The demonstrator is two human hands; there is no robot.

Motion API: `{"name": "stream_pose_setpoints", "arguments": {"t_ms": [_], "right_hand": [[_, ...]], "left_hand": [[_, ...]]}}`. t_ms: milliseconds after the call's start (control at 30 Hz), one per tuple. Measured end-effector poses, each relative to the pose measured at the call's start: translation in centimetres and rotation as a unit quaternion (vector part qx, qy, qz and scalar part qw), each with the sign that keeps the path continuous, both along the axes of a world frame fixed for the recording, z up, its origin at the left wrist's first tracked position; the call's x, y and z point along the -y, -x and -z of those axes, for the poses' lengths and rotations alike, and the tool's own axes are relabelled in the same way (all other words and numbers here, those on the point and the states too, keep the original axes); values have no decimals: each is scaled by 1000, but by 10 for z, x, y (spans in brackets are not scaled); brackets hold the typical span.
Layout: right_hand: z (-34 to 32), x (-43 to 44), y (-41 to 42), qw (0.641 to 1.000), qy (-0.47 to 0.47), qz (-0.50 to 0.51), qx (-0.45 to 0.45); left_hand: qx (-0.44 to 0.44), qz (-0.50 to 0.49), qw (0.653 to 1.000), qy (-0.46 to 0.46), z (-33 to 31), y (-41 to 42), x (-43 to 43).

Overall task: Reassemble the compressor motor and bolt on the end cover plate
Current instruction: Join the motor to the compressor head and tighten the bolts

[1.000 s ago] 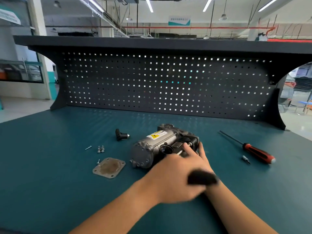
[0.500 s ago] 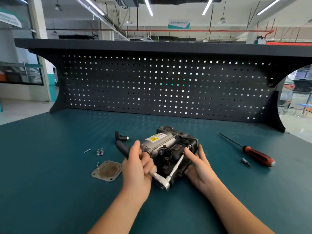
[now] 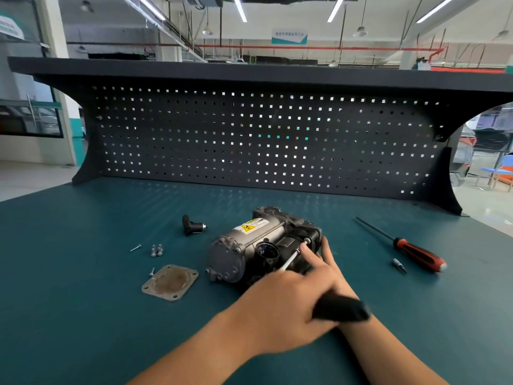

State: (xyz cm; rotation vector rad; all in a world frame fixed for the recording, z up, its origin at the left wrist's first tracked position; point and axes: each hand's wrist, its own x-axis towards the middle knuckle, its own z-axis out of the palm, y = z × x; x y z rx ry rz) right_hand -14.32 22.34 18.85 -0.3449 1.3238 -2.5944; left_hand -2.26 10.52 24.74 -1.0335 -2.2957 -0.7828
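The grey metal compressor motor (image 3: 249, 245) lies in the middle of the teal counter (image 3: 83, 315). The left hand (image 3: 280, 309) has its fingers clamped on the black-handled ratchet wrench (image 3: 341, 308). The right hand (image 3: 323, 263) rests straight fingers on the wrench's silver shaft at the motor. The square grey end cover plate (image 3: 170, 282) lies just beside the motor, not touching it.

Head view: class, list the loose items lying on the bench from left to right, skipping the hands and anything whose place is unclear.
loose screw → end cover plate → compressor motor → red-handled screwdriver
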Motion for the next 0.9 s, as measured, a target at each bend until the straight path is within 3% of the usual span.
{"name": "stream_pose_setpoints", "arguments": {"t_ms": [67,167,233,300,467,533,600,633,667,700,767,833,900], "right_hand": [[0,-2,1,1000,3,24,5],[-3,1,1,1000,-16,-1,4],[-2,3,0,999,-35,-4,3],[0,4,1,999,-54,-6,-10],[3,5,5,999,-50,-9,-12],[3,4,5,999,-37,-8,-1],[3,4,6,999,-31,-14,4],[3,4,6,999,-30,-17,4],[3,4,6,999,-29,-18,4],[3,4,7,999,-28,-18,3],[4,4,7,999,-28,-16,3],[5,4,7,999,-31,-15,0],[3,5,5,999,-31,-18,-6]], "left_hand": [[-12,27,1000,-1,2,-1,1],[49,50,981,-180,2,-1,4],[128,61,920,-365,0,0,8],[203,51,846,-490,3,5,12],[252,30,754,-606,3,13,22],[279,31,674,-684,2,19,27],[315,19,566,-762,4,25,32],[324,15,528,-785,5,27,33],[323,11,520,-791,5,28,34],[312,9,541,-781,4,29,32],[268,20,642,-718,-2,26,26],[199,44,783,-588,-10,19,17],[88,49,941,-324,-16,11,11]]}}
